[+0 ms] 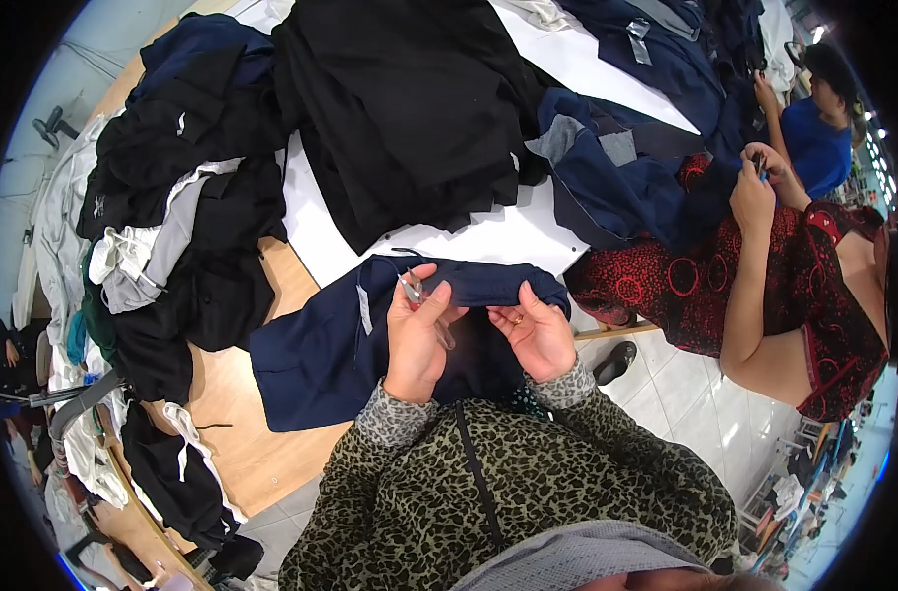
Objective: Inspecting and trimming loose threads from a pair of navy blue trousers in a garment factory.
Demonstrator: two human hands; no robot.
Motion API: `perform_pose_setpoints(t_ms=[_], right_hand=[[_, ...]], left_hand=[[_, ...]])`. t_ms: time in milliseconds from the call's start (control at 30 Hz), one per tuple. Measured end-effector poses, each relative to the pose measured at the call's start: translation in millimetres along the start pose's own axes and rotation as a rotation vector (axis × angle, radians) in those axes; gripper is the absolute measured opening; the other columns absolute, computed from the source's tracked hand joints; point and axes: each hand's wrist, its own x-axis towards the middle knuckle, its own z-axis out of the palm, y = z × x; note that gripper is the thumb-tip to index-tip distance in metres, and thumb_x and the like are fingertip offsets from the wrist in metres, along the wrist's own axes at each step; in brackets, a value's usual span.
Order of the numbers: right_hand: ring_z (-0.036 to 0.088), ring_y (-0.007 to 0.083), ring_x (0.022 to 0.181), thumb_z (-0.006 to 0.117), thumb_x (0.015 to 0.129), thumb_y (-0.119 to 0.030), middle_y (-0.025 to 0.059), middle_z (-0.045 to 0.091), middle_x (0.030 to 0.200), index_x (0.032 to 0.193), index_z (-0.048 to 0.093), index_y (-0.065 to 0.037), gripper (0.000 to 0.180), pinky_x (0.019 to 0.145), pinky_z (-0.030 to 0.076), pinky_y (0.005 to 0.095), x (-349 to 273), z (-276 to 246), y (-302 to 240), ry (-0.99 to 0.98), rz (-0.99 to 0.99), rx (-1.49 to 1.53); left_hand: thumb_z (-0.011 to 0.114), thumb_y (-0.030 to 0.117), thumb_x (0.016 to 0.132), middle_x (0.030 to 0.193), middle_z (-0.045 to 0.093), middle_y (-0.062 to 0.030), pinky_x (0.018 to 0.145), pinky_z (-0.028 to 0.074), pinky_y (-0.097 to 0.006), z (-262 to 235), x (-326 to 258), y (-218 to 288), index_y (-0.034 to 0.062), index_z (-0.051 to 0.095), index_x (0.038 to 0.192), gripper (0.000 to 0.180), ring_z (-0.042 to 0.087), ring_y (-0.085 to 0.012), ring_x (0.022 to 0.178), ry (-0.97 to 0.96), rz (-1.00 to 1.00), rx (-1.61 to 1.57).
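A navy blue garment (321,360) lies across the wooden table edge and onto my lap. My left hand (415,340) holds a small thread clipper (413,291) with its tip against the garment's folded upper edge. My right hand (536,333), wearing a ring, pinches that same edge a little to the right. Both my sleeves have a leopard-pattern fabric with grey cuffs.
Heaps of black clothes (410,108) and dark garments with white and grey pieces (163,236) cover the wooden table (242,433) and its white sheet (488,236). At the right sit a person in a red-patterned dress (764,286) and another in blue (813,138), handling navy garments (616,187).
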Motion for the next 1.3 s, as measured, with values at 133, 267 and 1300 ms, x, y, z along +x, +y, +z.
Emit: perform_pose_setpoints(t_ms=[133,267,1300], right_hand=[[0.063,0.0218,0.086,0.057,0.093,-0.031,0.0094,0.065,0.09,0.096,0.061,-0.003,0.028,0.079,0.05,0.0355,4,-10,-4,0.016,0.119,0.101],[0.062,0.0207,0.08,0.056,0.093,-0.032,0.0066,0.063,0.079,0.084,0.059,-0.005,0.029,0.077,0.051,0.0354,7,-16,-2,0.071,0.165,0.127],[0.055,0.0196,0.108,0.069,0.077,-0.004,0.0122,0.06,0.117,0.118,0.06,0.0,0.042,0.095,0.042,0.0286,9,19,-38,-0.282,-0.45,-1.18]], left_hand=[[0.064,0.007,0.087,0.088,0.055,-0.0001,0.068,0.054,-0.033,-4,0,-3,0.0102,0.051,0.112,0.028,0.056,-0.0115,0.076,0.049,-0.09,-0.197],[0.063,0.007,0.087,0.088,0.056,-0.0001,0.067,0.055,-0.032,-7,1,-4,0.0109,0.051,0.108,0.025,0.058,-0.0132,0.074,0.09,-0.133,-0.247],[0.066,-0.004,0.081,0.081,0.057,-0.0045,0.053,0.044,-0.023,3,2,-1,0.0069,0.038,0.119,0.048,0.054,-0.0118,0.057,-0.13,-0.094,-0.133]])
